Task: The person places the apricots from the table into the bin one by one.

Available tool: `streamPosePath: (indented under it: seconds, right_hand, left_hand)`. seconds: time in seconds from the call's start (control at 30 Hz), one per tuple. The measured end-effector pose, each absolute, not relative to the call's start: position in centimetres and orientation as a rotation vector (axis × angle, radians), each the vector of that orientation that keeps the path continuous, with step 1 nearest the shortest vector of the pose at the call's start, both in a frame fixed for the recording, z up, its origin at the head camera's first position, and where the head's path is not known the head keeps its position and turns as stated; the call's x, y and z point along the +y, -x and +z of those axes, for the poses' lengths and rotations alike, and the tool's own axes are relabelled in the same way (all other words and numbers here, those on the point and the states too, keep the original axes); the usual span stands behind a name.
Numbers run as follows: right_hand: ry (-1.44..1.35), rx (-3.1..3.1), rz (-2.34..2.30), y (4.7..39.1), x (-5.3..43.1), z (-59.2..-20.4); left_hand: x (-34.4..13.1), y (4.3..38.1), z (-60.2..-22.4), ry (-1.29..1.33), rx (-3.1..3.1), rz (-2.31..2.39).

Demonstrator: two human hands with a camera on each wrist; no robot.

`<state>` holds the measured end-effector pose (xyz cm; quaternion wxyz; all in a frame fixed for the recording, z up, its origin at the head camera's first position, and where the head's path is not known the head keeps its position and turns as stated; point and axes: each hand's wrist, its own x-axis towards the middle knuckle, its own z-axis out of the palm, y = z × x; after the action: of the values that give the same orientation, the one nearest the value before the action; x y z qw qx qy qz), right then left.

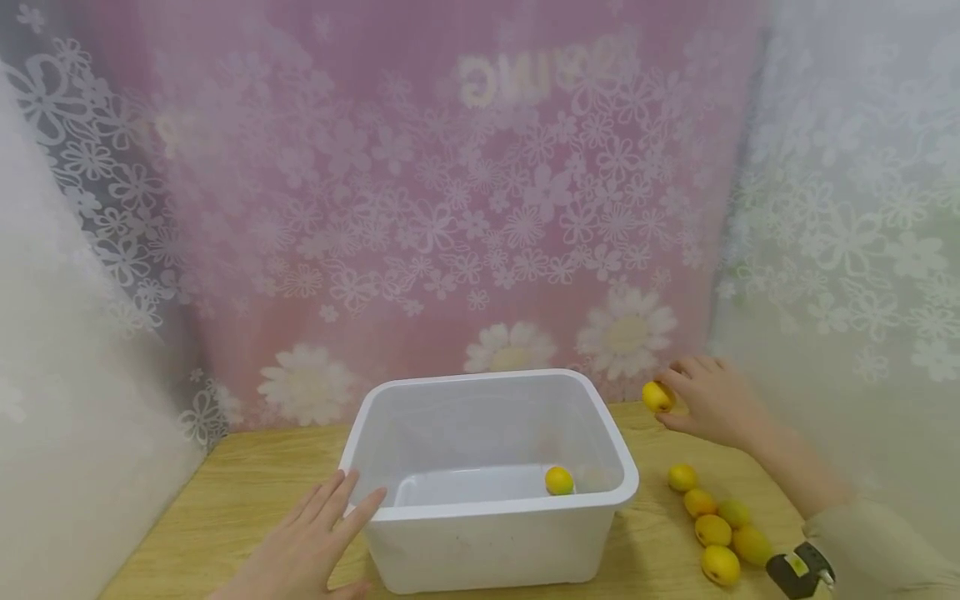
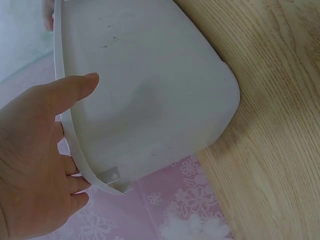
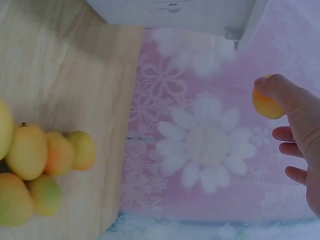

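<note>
Yellow fruit (image 1: 657,397) sits pinched in the fingers of the right hand (image 1: 712,402), outside the bin (image 1: 487,554) — likely mid-transfer; the next move calls for clearing its rim (image 1: 487,508), where the left hand (image 1: 311,533) lies, fingers spread.

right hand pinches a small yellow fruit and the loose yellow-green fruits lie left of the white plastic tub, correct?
Wrong side: the head view shows the loose oval yellow-green fruits lying right of the rectangular white plastic tub.

From my feed this looks like a curtained-off nook: pink flowered curtain (image 1: 420,183) behind a wood-grain surface (image 1: 262,458), pale flowered sheeting (image 1: 840,275) alongside; home or studio, I can't tell.
</note>
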<state>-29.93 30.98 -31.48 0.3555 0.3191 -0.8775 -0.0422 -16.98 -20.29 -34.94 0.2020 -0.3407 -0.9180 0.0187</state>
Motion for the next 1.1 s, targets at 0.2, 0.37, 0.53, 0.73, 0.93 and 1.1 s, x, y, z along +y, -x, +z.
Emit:
streamPosePath:
  seconds: [0.2, 0.37, 0.53, 0.73, 0.93, 1.1]
  right_hand:
    - [-0.863, -2.214, -0.166, 30.5, 29.4, -29.2]
    - [-0.856, -2.280, -0.179, 30.6, 27.5, -28.1]
    - [-0.872, -2.311, -0.162, 30.8, 26.0, -28.0]
    - [-0.863, -2.322, -0.130, 31.6, 24.8, -28.1]
    - [-0.856, -2.345, -0.163, 32.4, 23.8, -28.3]
    - [-0.885, -2.377, -0.145, 32.7, 22.7, -28.5]
  left_hand:
    - [-20.5, 17.1, -35.2, 0.974, -2.497, 0.067]
    - [-20.5, 17.2, -35.3, 0.995, -2.453, 0.067]
    - [-20.4, 17.0, -35.2, 0.987, -2.504, 0.040]
    - [-20.2, 16.8, -35.1, 0.942, -2.609, 0.015]
    - [-20.1, 16.7, -35.0, 0.921, -2.641, 0.015]
    - [-20.1, 16.6, -35.1, 0.915, -2.612, -0.001]
